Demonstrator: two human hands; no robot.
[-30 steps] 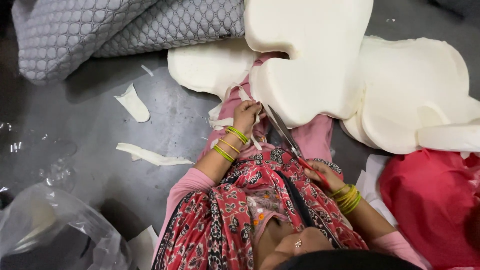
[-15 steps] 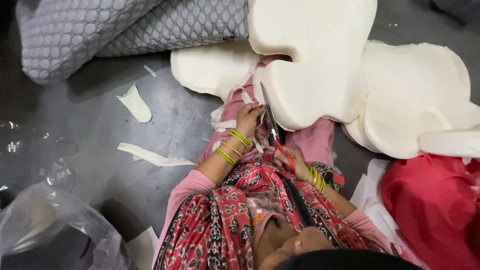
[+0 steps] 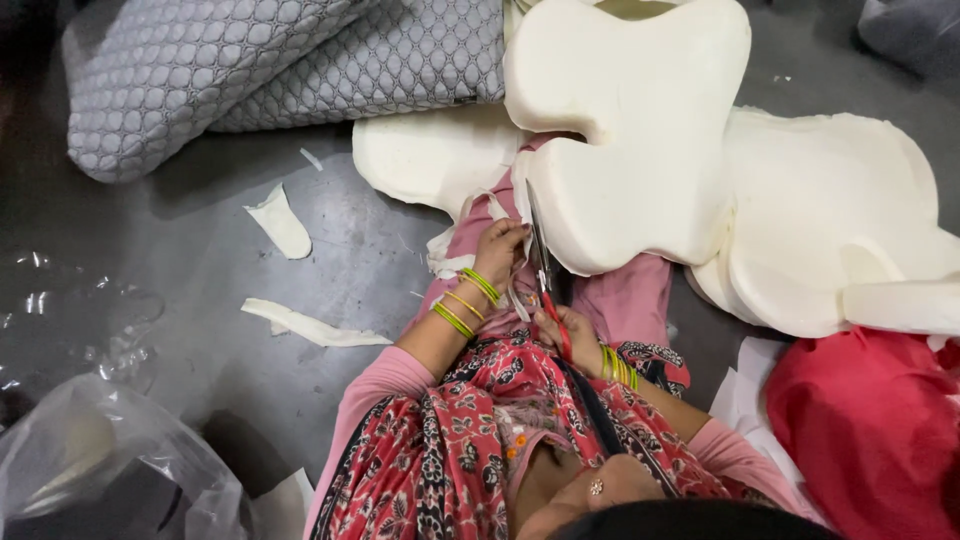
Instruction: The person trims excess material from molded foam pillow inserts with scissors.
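I am sitting on the dark floor [image 3: 200,290] with the cream foam cushion [image 3: 640,130] resting across my lap, its notched lower edge toward me. My right hand [image 3: 566,335] is gripping the red handles of the scissors [image 3: 543,268], fingers curled closed around the loops. The scissors' long axis is running almost straight away from my body, tips pointing up and slightly left, blades lying along the left edge of the cushion's lower lobe. Whether the blades are parted or shut, I cannot tell.

My left hand [image 3: 497,250] is lying just left of the blades, fingers bent and pinched on a thin strip of foam trim [image 3: 470,215] hanging from the cushion's edge. Green and yellow bangles [image 3: 465,300] are sitting on that wrist.

Surroundings: a second foam piece [image 3: 850,230] is lying to the right, partly under the first. Grey quilted covers [image 3: 270,70] are at top left. Two foam offcuts [image 3: 300,325] are lying on the floor to my left. A red cloth [image 3: 880,430] is at lower right, a clear plastic bag [image 3: 90,460] at lower left.
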